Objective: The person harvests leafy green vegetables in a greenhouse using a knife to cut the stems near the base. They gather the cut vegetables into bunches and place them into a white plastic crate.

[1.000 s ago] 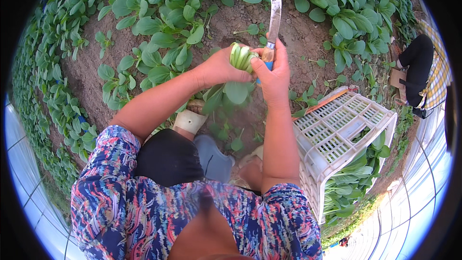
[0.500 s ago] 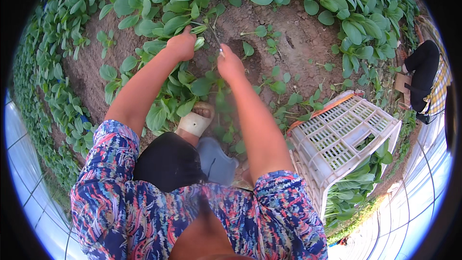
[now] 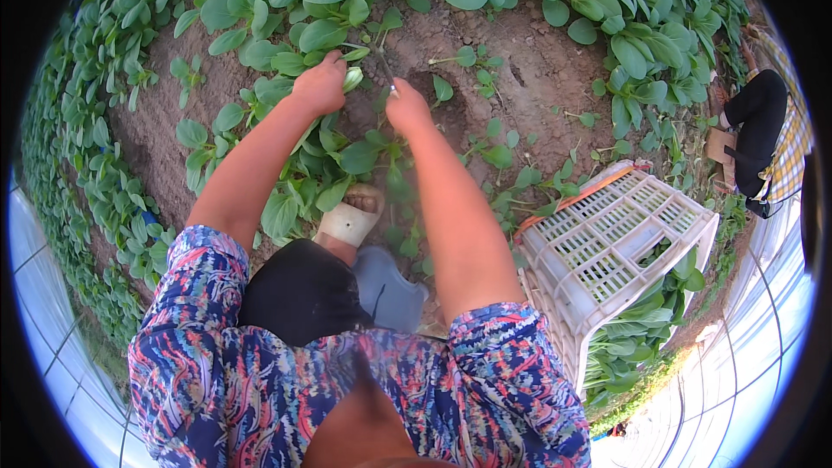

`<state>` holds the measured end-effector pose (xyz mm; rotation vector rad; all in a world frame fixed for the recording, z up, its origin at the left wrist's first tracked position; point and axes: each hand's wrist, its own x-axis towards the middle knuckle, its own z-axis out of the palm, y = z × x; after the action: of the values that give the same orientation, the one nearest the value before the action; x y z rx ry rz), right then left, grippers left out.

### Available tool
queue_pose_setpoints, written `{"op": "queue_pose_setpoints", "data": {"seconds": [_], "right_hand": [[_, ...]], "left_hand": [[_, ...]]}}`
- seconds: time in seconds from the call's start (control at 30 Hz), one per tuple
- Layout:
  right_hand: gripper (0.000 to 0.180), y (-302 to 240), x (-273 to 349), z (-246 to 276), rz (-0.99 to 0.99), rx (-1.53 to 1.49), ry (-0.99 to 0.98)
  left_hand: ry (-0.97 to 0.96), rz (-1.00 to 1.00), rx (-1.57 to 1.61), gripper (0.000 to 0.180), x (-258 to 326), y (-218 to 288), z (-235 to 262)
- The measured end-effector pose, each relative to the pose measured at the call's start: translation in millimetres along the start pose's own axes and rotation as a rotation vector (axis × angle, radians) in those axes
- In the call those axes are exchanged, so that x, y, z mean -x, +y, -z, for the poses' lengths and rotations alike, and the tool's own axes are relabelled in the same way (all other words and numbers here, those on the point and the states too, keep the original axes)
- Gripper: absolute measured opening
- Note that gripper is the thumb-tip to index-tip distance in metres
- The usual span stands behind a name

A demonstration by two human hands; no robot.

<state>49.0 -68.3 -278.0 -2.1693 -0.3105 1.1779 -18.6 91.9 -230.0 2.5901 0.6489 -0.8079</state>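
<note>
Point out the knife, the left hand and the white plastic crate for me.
Knife (image 3: 384, 65): head view, on the blade.
Left hand (image 3: 321, 87): head view, on the back of the hand.
White plastic crate (image 3: 601, 244): head view, on the slatted side wall.

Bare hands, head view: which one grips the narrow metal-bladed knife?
The right hand: it is closed on the handle end of the narrow metal-bladed knife. The left hand instead holds a pale-stemmed green leafy vegetable.

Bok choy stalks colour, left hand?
Bok choy stalks in the left hand: pale green; best in head view.
</note>
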Motion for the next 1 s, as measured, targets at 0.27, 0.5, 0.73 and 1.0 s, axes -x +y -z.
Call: {"op": "queue_pose_setpoints", "data": {"seconds": [0.27,0.5,0.73,1.0], "right_hand": [[0.050,13.8,32.9,28.8,0.080,-0.358,0.167],[0.065,-11.5,89.7,86.6,0.293,-1.124,0.190],[0.063,-7.5,111.3,101.9,0.273,-0.915,0.356],[0.049,-13.5,110.0,76.9,0.183,-1.084,0.011]], "left_hand": [[0.111,-0.154,0.130,0.056,47.3,21.5,20.3],[0.138,-0.567,0.248,0.062,117.5,84.5,44.7],[0.247,-0.584,0.371,0.045,129.2,104.7,55.7],[0.021,-0.441,0.509,0.036,107.3,97.2,52.2]]}}
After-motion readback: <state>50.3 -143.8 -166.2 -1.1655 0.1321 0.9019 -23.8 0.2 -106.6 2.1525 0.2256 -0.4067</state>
